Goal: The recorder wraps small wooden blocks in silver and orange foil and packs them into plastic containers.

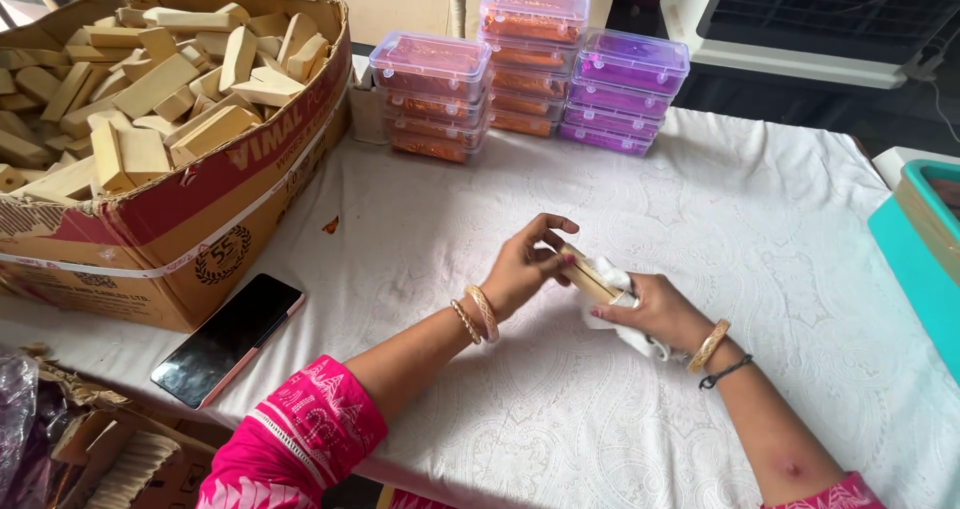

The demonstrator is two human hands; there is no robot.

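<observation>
Wooden block (588, 278), pale and oblong, held above the white tablecloth (760, 219) between both hands. Left hand (522, 265): fingertips pinch the block's upper end, index finger raised. Right hand (655, 309): fingers closed around a white cloth (612, 272) pressed against the block's lower end, apparently also gripping it. Left: cardboard box (200, 204) heaped with similar blocks, dark phone (228, 338) beside it. Rear: stacked lidded plastic boxes (530, 69).
</observation>
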